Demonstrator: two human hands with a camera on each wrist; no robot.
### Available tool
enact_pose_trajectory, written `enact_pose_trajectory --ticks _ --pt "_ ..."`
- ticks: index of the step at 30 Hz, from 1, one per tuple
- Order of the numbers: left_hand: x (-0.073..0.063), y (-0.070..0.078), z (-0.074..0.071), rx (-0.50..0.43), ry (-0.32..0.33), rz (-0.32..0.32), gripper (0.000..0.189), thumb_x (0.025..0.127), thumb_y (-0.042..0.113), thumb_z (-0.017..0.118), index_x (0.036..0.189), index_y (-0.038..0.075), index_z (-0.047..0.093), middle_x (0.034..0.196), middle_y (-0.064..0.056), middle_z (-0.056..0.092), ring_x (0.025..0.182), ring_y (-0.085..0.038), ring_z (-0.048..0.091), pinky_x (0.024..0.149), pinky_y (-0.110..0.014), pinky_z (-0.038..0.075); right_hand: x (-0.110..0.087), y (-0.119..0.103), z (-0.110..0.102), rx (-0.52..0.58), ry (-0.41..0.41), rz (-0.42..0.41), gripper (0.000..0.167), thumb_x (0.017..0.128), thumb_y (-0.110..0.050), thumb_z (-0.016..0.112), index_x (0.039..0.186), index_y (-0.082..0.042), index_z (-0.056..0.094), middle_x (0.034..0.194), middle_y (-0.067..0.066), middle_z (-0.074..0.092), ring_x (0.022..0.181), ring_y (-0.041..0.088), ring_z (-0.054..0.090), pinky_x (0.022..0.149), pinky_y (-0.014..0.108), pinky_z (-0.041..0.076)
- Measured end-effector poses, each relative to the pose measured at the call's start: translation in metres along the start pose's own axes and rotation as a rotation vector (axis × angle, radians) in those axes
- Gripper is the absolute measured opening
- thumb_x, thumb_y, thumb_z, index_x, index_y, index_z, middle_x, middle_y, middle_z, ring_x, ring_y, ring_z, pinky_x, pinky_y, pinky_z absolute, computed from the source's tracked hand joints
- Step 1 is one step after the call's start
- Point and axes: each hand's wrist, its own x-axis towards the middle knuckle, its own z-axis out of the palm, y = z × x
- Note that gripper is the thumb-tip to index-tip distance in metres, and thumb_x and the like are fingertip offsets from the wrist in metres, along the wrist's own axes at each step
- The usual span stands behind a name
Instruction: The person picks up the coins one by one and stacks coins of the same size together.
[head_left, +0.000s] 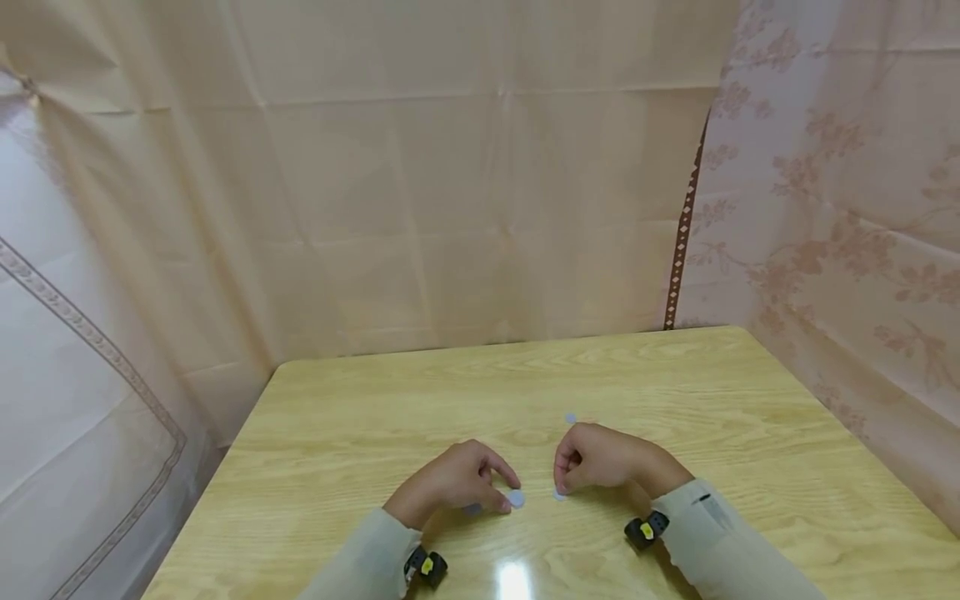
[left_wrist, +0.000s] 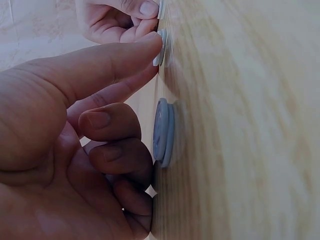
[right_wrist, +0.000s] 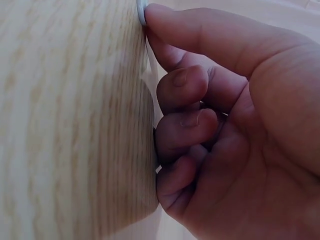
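Several small pale blue-grey discs lie on the wooden table. My left hand (head_left: 461, 479) holds one disc (head_left: 516, 498) by its edge between thumb and forefinger, the other fingers curled under the palm. In the left wrist view, two stacked discs (left_wrist: 162, 132) lie beside those curled fingers; in the head view the hand partly hides them. To the right, my right hand (head_left: 600, 457) has thumb and forefinger tips together on another disc (head_left: 559, 494), flat at the tabletop. Its remaining fingers are curled, their backs at the table. Just beyond the right hand lies a single disc (head_left: 571, 418).
The light wood-grain table (head_left: 360, 417) has rounded far corners. Behind it hangs a beige curtain (head_left: 465, 208), with a flower-patterned curtain (head_left: 847, 208) along the right side. Both wrists wear small black devices, the left one (head_left: 426, 567) near the table's front.
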Motion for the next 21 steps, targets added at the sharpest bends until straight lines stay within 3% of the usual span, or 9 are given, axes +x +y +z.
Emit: enact_pose_trajectory --ticks 5,9,14,21 --pt "0.0002 0.0008 0.0008 -0.001 0.000 0.003 0.020 0.080 0.011 0.089 0.096 0.021 0.083 0.048 0.005 0.044 0.040 -0.007 0.029 0.042 -0.022 0.030 -0.0007 0.0042 -0.0017 0.033 -0.010 -0.008 0.013 0.095 -0.009 0.071 0.084 -0.015 0.077 0.066 -0.007 0.058 0.053 0.005 0.039 0.051 0.020 0.033" --pt "0.0006 0.0013 0.0008 -0.001 0.002 0.004 0.020 0.079 0.011 0.089 0.095 0.021 0.083 0.048 0.005 0.045 0.041 -0.007 0.030 0.042 -0.022 0.030 -0.0010 0.0066 -0.0033 0.088 -0.041 -0.005 0.003 0.091 -0.014 0.078 0.092 -0.012 0.076 0.068 -0.006 0.058 0.056 0.005 0.043 0.054 0.020 0.036" --pt "0.0002 0.0002 -0.0006 0.002 0.002 0.007 0.020 0.079 0.011 0.089 0.096 0.020 0.083 0.048 0.006 0.044 0.041 -0.008 0.031 0.042 -0.022 0.031 -0.0006 0.0065 -0.0044 0.166 -0.063 -0.026 0.023 0.081 -0.013 0.087 0.098 -0.005 0.074 0.069 -0.001 0.058 0.059 0.006 0.047 0.055 0.020 0.039" --pt "0.0005 -0.0001 -0.0003 0.004 -0.004 0.022 0.019 0.080 0.012 0.089 0.097 0.019 0.083 0.048 0.006 0.044 0.041 -0.007 0.032 0.042 -0.021 0.032 -0.0088 0.0039 0.0016 0.151 0.018 -0.007 0.025 0.078 -0.014 0.089 0.094 -0.004 0.071 0.068 -0.001 0.056 0.058 0.005 0.048 0.054 0.019 0.039"
